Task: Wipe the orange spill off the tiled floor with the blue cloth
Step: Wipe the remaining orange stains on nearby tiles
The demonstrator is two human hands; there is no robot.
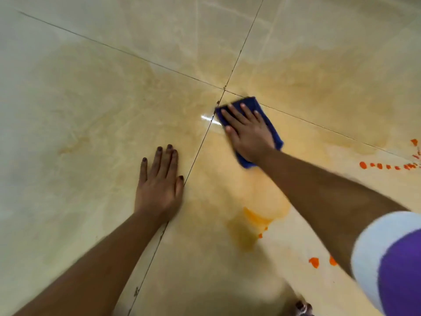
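Note:
The blue cloth (pixel 272 126) lies folded on the beige tiled floor (pixel 95 106), just right of where the grout lines cross. My right hand (pixel 247 131) presses flat on it with straight fingers, covering most of it. My left hand (pixel 159 181) rests flat on the floor to the left of a grout line, fingers spread and straight. A smeared orange spill (pixel 259 215) stains the tile below the cloth, with a brighter orange edge. A wide pale orange film spreads over the surrounding tiles.
Bright orange drops (pixel 387 166) run in a line at the right edge, and more orange spots (pixel 314 262) lie near my right arm. A foot (pixel 303 307) shows at the bottom. Dark grout lines (pixel 198 153) cross near the cloth.

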